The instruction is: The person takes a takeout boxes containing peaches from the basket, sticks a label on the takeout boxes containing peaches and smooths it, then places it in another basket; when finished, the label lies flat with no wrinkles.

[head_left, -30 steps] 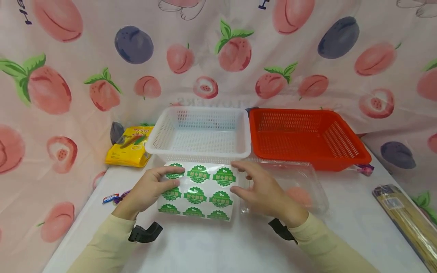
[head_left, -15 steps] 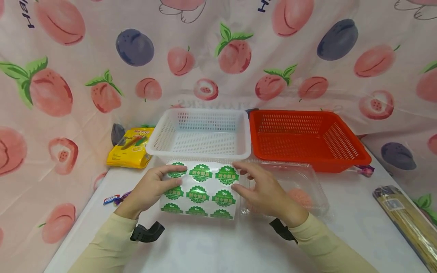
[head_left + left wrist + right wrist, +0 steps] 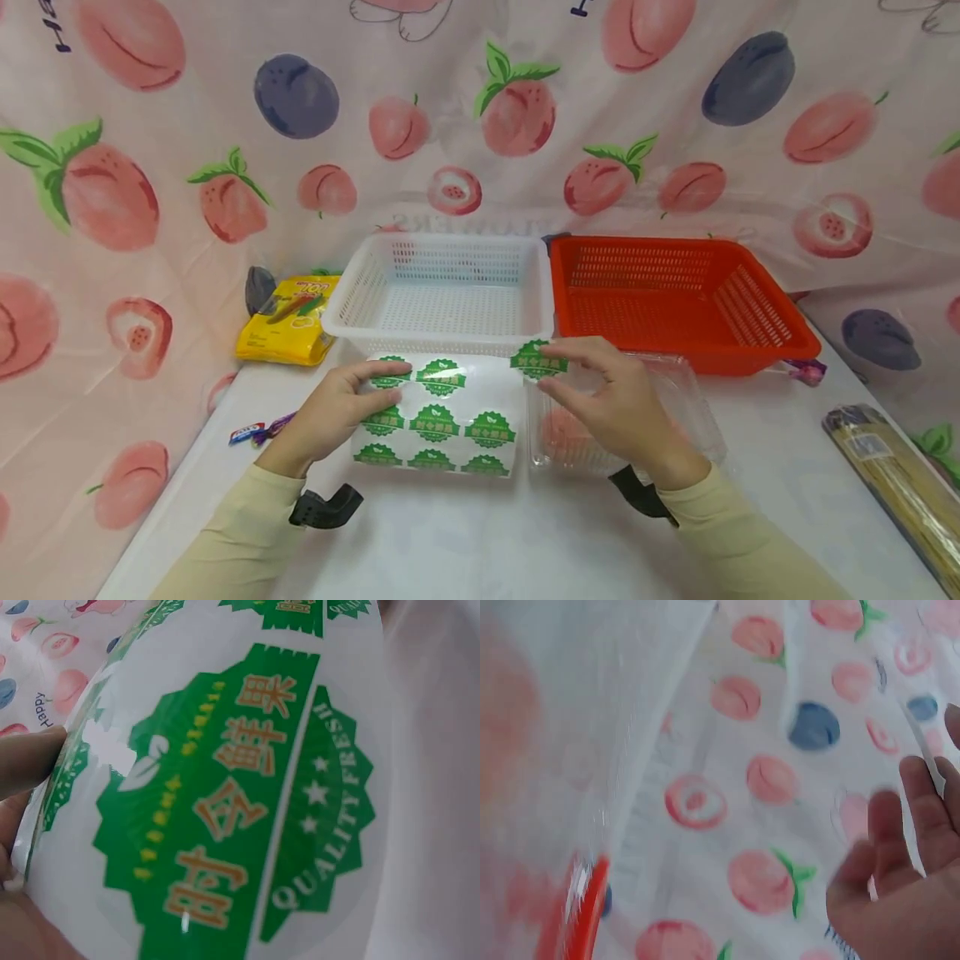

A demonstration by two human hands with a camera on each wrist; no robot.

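Here's my right hand [image 3: 626,408], finger and thumb pinching one jagged-edged green sticker [image 3: 531,360] at the upper right corner of the glossy white sheet [image 3: 491,385], whose left edge my left hand [image 3: 322,417] grips. Just beyond, a slotted white basket [image 3: 438,342] and red basket [image 3: 750,362] block the way, a shiny yellow bag [image 3: 288,325] beside them; below my right hand sits a clear, ribbed plastic box [image 3: 693,408], something pink [image 3: 566,429] showing through.
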